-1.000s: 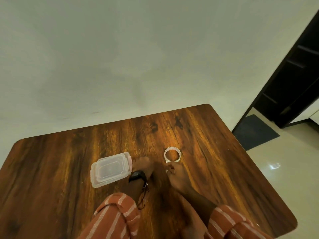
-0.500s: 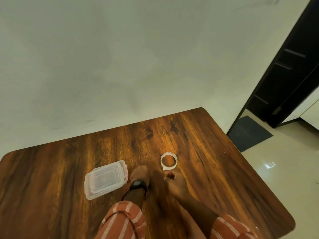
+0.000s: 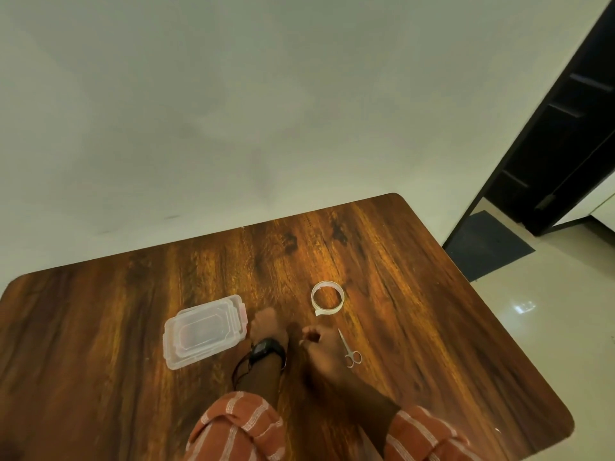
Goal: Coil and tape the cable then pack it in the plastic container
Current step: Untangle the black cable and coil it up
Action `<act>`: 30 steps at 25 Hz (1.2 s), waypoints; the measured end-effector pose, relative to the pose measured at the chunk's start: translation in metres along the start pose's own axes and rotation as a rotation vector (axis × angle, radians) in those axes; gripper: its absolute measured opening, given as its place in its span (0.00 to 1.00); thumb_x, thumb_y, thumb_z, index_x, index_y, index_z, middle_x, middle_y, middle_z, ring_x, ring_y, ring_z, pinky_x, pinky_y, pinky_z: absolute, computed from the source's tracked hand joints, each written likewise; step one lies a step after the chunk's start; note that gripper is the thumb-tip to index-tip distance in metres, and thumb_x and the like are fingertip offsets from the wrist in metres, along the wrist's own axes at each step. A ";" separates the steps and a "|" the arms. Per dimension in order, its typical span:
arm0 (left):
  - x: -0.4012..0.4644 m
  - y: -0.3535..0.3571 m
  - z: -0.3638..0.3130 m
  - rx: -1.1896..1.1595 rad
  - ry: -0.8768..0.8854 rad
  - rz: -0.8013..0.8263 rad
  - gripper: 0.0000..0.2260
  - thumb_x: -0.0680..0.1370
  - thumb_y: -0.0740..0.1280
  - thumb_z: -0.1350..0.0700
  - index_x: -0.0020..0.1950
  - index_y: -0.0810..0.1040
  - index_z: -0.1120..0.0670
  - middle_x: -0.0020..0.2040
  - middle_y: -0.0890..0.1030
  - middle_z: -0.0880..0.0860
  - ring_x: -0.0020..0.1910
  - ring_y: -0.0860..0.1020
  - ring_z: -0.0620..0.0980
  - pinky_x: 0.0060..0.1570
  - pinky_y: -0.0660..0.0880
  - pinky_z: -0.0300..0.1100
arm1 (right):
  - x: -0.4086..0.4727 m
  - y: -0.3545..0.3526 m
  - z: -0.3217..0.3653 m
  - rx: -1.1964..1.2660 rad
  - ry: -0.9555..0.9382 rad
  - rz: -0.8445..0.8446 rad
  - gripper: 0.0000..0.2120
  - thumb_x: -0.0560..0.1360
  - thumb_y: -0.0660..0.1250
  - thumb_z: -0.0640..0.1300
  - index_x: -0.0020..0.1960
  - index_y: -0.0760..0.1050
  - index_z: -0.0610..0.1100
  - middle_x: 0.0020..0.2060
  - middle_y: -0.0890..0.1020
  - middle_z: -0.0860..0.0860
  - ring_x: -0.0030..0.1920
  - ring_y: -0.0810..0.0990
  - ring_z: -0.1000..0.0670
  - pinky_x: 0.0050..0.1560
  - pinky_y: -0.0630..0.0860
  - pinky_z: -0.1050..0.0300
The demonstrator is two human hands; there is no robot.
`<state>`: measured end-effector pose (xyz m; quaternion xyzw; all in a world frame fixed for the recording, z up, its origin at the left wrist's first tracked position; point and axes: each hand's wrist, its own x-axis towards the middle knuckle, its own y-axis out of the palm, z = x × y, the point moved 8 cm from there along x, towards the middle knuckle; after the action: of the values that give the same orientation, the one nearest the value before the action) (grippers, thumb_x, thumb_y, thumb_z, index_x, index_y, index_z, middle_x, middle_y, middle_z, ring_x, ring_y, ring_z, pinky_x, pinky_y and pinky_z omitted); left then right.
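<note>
On the left part of the wooden table [image 3: 100, 327] lies the plastic container [image 3: 204, 331], with its lid still on it; its long axis runs from the near left to the far right. Just beside its right end is the left hand [image 3: 266, 324], with a dark watch [image 3: 264, 348] on the wrist. A thin dark cable [image 3: 240, 369] hangs in a loop next to this wrist and seems to go up toward the hand, but the fingers are turned away and blurred, so I cannot tell how far this hand is open or if it really holds the cable. The loop is long in the direction of the forearm, and where the ends of the cable point I cannot see.

The right hand [image 3: 321, 347] is close by, half curled, with the finger and thumb nearly together; whether something is between them is not clear. To the right of it small scissors [image 3: 349, 351] lie flat, tips pointing away from the person. Further back is the tape roll [image 3: 327, 298], its loose end toward the near side.

I judge that the coil may spring open if the grip becomes loose before the tape is on, and the loose tape end could stick to the table. The closed lid also must be opened before packing
</note>
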<state>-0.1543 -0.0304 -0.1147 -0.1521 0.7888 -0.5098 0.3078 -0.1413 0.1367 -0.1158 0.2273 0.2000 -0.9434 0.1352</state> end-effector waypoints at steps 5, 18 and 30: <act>-0.012 -0.007 0.004 -0.133 -0.039 0.059 0.10 0.75 0.69 0.52 0.51 0.79 0.56 0.51 0.81 0.54 0.50 0.80 0.55 0.55 0.76 0.47 | 0.002 -0.001 0.009 0.025 0.014 0.016 0.11 0.75 0.68 0.40 0.55 0.79 0.52 0.51 0.82 0.54 0.51 0.81 0.56 0.54 0.80 0.56; -0.124 -0.376 -0.043 -0.713 0.590 -0.015 0.03 0.73 0.68 0.65 0.41 0.81 0.58 0.38 0.84 0.58 0.31 0.79 0.49 0.34 0.76 0.40 | -0.125 -0.034 0.337 -0.037 -0.835 0.350 0.08 0.80 0.65 0.41 0.44 0.80 0.39 0.36 0.79 0.45 0.34 0.75 0.52 0.37 0.73 0.61; -0.272 -0.525 -0.073 -1.727 0.953 0.349 0.12 0.83 0.57 0.55 0.47 0.80 0.55 0.34 0.80 0.48 0.36 0.80 0.47 0.49 0.79 0.43 | -0.227 -0.061 0.418 0.372 -0.950 0.459 0.08 0.80 0.64 0.41 0.55 0.82 0.43 0.30 0.76 0.48 0.27 0.70 0.52 0.37 0.76 0.53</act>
<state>-0.0319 -0.0562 0.4680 0.0144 0.9410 0.2824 -0.1858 -0.1240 0.0443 0.3539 -0.1650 -0.1073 -0.9080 0.3700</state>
